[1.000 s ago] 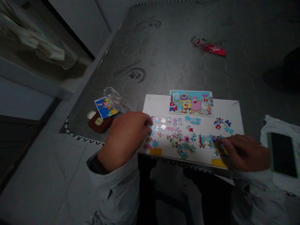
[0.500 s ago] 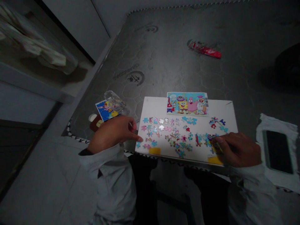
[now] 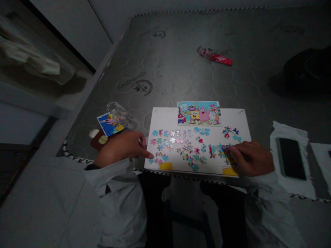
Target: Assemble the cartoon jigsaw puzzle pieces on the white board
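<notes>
A white board (image 3: pixel 164 119) lies at the table's near edge with many small jigsaw pieces (image 3: pixel 172 140) spread over it. Beside its left edge is my left hand (image 3: pixel 126 146), thumb and fingers apart, one tip touching the board by the lower-left pieces. On the right, the fingers of my right hand (image 3: pixel 252 158) are pinched over a puzzle piece (image 3: pixel 230 159) at the joined section (image 3: pixel 215 151); the fingertips partly hide it. A cartoon picture card (image 3: pixel 199 113) rests across the board's back edge. Two yellow patches (image 3: pixel 166 166) show along the front edge.
Left of the board lie a clear plastic container (image 3: pixel 124 117), a blue picture card (image 3: pixel 111 124) and a brown object (image 3: pixel 99 140). A phone (image 3: pixel 291 158) rests on white cloth at right. Farther back are a red packet (image 3: pixel 216 57) and a dark object (image 3: pixel 309 72).
The whole view has shifted, so the board and table items sit farther left. Both hands keep nearly the same places on the board.
</notes>
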Demonstrator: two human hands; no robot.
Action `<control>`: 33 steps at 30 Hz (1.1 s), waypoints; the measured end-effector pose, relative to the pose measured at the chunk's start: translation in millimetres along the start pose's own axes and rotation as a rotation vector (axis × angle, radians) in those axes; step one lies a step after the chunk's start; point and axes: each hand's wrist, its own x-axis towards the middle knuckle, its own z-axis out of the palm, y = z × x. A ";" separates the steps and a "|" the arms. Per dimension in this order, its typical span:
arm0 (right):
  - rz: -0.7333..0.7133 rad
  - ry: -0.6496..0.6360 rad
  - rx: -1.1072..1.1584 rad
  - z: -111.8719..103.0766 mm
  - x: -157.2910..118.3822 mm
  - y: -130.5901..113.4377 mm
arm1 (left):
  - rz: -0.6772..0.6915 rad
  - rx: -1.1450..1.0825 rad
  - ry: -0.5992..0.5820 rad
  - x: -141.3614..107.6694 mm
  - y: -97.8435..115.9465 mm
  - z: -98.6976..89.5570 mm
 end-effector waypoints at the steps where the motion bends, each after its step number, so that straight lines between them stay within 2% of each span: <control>1: 0.000 0.004 -0.006 0.7 -0.2 0.2 | -0.016 -0.004 -0.037 0.2 -0.2 -0.4; 7: -0.016 -0.006 -0.022 -0.3 2.2 -1.5 | -0.023 -0.133 -0.132 -1.8 -4.1 -2.9; 11: -0.019 0.004 -0.008 -2.3 4.3 -3.8 | -0.002 -0.123 -0.123 -7.4 0.5 -5.3; 14: -0.016 0.003 -0.006 -2.2 4.1 -3.9 | 0.016 -0.037 -0.039 -15.7 4.2 -6.1; 19: 0.004 -0.015 -0.024 -2.1 3.6 -4.0 | 0.131 0.087 0.208 -33.8 10.1 -0.2; 21: 0.044 -0.040 -0.026 -2.6 3.7 -4.1 | 0.203 0.097 0.264 -38.3 18.4 2.9; 23: 0.078 -0.066 -0.010 -3.0 3.6 -4.0 | 0.281 0.101 0.270 -40.1 30.9 4.9; 29: 0.093 -0.045 0.014 -1.4 2.2 -4.1 | 0.376 0.167 0.226 -41.8 74.2 5.3; 33: 0.064 -0.038 0.018 -1.3 2.9 -4.9 | 0.426 0.181 0.155 -46.2 97.2 7.7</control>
